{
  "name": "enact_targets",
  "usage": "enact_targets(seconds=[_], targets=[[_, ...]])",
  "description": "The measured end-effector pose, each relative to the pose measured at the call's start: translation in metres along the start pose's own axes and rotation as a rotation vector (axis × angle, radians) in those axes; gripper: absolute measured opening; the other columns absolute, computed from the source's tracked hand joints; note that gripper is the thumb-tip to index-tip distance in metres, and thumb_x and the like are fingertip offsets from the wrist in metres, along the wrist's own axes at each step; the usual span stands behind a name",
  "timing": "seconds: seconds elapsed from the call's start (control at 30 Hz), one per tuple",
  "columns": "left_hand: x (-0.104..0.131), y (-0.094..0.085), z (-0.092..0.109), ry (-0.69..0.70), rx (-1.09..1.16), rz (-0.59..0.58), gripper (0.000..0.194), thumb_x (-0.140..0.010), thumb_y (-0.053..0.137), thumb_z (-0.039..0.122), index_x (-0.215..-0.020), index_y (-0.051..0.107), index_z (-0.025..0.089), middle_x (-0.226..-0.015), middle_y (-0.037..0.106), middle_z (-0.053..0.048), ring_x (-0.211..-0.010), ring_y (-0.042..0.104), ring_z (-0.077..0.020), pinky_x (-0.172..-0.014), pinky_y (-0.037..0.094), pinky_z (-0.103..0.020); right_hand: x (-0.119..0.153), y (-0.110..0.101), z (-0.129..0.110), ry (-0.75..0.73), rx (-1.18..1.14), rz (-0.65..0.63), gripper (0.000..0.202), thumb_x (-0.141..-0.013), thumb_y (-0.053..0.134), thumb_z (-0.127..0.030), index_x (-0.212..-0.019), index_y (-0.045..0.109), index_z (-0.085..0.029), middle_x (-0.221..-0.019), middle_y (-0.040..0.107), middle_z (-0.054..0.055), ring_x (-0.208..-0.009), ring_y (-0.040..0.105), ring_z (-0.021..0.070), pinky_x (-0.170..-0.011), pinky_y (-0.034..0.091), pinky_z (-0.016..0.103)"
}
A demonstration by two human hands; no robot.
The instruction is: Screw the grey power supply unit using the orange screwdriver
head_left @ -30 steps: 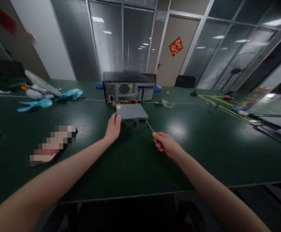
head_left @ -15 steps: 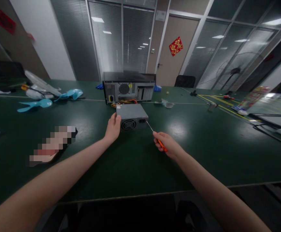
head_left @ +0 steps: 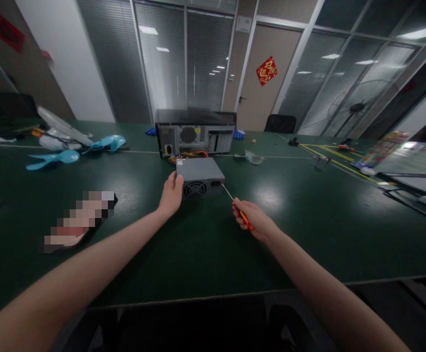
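A grey metal power supply point(head_left: 200, 169) with a round fan grille and a socket on its near face sits on the green table point(head_left: 205, 254). My left hand point(head_left: 171, 194) grips its left side, with the thumb at the near left corner. My right hand point(head_left: 251, 217) is closed round the orange handle of a screwdriver point(head_left: 245, 220). The thin shaft points up and left, its tip at the near right edge of the power supply, beside the socket. Coloured wires point(head_left: 194, 154) lie behind the power supply, in front of a black computer case point(head_left: 198, 117).
Light-blue items point(head_left: 60, 157) and a white object point(head_left: 64, 129) lie at the back left. A pixelated flat object point(head_left: 84, 220) is near my left forearm. A small clear piece point(head_left: 253, 157) lies right of the case. Black-framed panel point(head_left: 414, 183) at far right.
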State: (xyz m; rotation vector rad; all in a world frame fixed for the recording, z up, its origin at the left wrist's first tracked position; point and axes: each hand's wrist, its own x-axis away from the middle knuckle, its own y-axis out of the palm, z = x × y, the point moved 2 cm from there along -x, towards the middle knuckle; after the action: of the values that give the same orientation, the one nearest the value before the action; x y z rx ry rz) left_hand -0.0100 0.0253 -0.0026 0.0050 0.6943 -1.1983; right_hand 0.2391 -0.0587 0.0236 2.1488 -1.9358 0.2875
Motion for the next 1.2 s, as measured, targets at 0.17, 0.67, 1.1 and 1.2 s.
enact_targets(seconds=[0.17, 0.67, 1.1, 1.2], targets=[[0.0006, -0.0007, 0.0015, 0.002, -0.016, 0.001, 0.054, -0.086, 0.026, 0.051, -0.126, 0.041, 0.019, -0.124, 0.048, -0.011, -0.116, 0.042, -0.0231, -0.099, 0.029, -0.042, -0.0021, -0.0019, 0.0017, 0.039, -0.040, -0.017, 0.035, -0.086, 0.037, -0.046, -0.076, 0.050, -0.014, -0.059, 0.045, -0.001, -0.041, 0.038, 0.0044, -0.032, 0.023, 0.016], [0.0010, -0.0021, 0.0065, -0.006, -0.008, -0.007, 0.054, -0.086, 0.026, 0.050, -0.126, 0.040, 0.017, -0.123, 0.049, -0.012, -0.114, 0.043, -0.0224, -0.098, 0.031, -0.040, -0.0059, -0.0036, 0.0060, 0.012, -0.025, -0.056, 0.037, -0.082, 0.041, -0.051, -0.080, 0.051, -0.015, -0.059, 0.045, -0.002, -0.041, 0.038, 0.0048, -0.033, 0.023, 0.016], [0.0010, -0.0017, 0.0052, -0.010, -0.020, -0.003, 0.056, -0.085, 0.025, 0.052, -0.127, 0.040, 0.017, -0.123, 0.048, -0.012, -0.116, 0.042, -0.0228, -0.099, 0.030, -0.040, -0.0024, -0.0024, 0.0039, -0.005, -0.010, -0.095, 0.034, -0.082, 0.043, -0.047, -0.077, 0.050, -0.015, -0.058, 0.045, -0.002, -0.041, 0.037, 0.0046, -0.033, 0.022, 0.017], [0.0007, -0.0019, 0.0046, -0.013, -0.018, -0.003, 0.056, -0.085, 0.026, 0.052, -0.126, 0.040, 0.018, -0.123, 0.048, -0.012, -0.115, 0.042, -0.0230, -0.099, 0.030, -0.040, -0.0044, -0.0034, 0.0050, 0.002, -0.024, -0.070, 0.035, -0.081, 0.043, -0.050, -0.081, 0.052, -0.016, -0.061, 0.047, -0.001, -0.042, 0.039, 0.0050, -0.033, 0.023, 0.017]])
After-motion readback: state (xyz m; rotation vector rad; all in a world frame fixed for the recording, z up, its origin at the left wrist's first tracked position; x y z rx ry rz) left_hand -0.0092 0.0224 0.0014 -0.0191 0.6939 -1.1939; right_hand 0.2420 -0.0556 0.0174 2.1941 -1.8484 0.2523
